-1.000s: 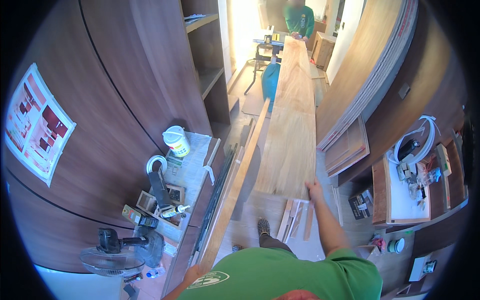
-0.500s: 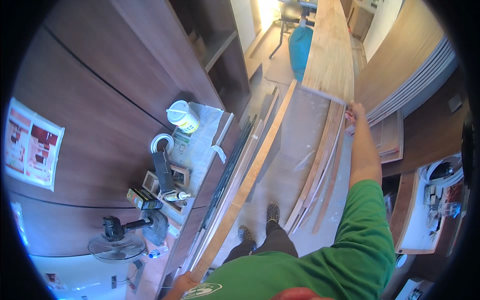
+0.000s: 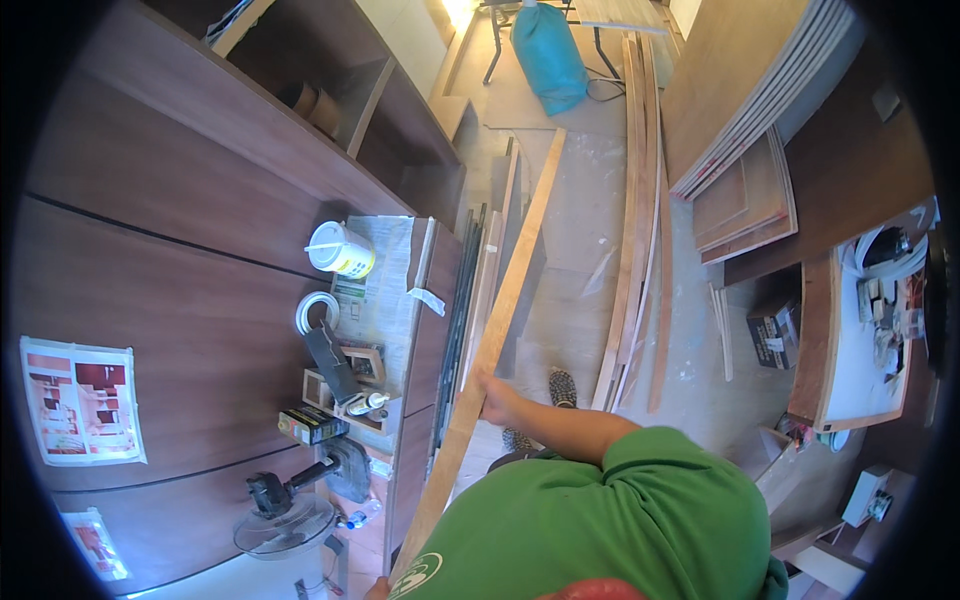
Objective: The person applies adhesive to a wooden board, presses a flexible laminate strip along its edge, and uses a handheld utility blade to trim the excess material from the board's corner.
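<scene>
A long plank [image 3: 500, 310] is held on a slant, running from the lower middle of the view up toward a blue bag [image 3: 548, 55] on the floor [image 3: 580, 200]. The right hand [image 3: 497, 400] is closed on the plank partway along, its fingers wrapped round the right edge. Of the left hand [image 3: 377, 590] only a sliver is seen at the bottom edge, touching the plank's near end; whether its fingers are spread or closed cannot be told.

Just left of the plank, dark strips [image 3: 460, 300] lean along a low cabinet [image 3: 425, 330]. On the cabinet's paper-covered top are set a white tub [image 3: 340, 249], a tape roll [image 3: 317, 312] and small wooden frames [image 3: 345, 375]. A fan [image 3: 280, 515] stands below them. To the right, more slats [image 3: 640, 220] lie on the floor, and boards [image 3: 760, 110] are stacked beside them.
</scene>
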Tool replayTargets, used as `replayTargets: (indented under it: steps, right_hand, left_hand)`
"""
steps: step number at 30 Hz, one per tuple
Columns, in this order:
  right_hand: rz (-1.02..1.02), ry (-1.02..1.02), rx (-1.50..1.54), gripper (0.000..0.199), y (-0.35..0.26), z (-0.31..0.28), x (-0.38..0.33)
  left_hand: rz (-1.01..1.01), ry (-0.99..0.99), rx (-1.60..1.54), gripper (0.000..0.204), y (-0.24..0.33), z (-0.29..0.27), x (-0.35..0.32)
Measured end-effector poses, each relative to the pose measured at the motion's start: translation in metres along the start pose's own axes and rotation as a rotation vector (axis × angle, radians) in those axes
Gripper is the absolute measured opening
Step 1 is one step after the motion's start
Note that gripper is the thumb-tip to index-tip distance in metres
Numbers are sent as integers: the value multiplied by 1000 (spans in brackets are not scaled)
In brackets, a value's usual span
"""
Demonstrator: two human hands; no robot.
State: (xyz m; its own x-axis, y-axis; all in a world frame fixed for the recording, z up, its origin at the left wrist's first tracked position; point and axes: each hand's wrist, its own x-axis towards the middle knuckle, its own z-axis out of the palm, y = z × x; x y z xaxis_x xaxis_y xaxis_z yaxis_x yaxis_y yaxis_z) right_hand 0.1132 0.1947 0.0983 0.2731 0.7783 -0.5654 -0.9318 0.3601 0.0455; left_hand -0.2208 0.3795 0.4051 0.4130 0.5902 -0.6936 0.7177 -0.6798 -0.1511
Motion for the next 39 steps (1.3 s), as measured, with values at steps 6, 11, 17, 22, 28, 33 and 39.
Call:
replayTargets:
  steps: [6, 11, 17, 22, 28, 33, 39]
  right_hand:
    - [41, 183, -29, 42, 26, 23, -47]
    - [-330, 282, -75, 46, -98, -22, -23]
    - [-771, 802, -712, 68, -266, -3, -107]
    - [-943, 987, -1112, 75, -242, -83, -202]
    - [-249, 1389, -1436, 74, -68, -293, -348]
    - [348, 1352, -989, 39, 77, -373, -417]
    - [250, 1225, -960, 40, 20, -330, -343]
  left_hand:
    - [15, 16, -31, 58, -20, -2, 1]
    - [257, 13, -93, 56, 20, 30, 75]
    - [670, 55, -310, 51, 255, 64, 177]
    - [843, -77, -446, 78, 437, 55, 187]
    - [1169, -187, 45, 108, 510, 69, 174]
    - [1077, -956, -203, 73, 410, 51, 181]
    - [915, -933, -615, 68, 272, 8, 151]
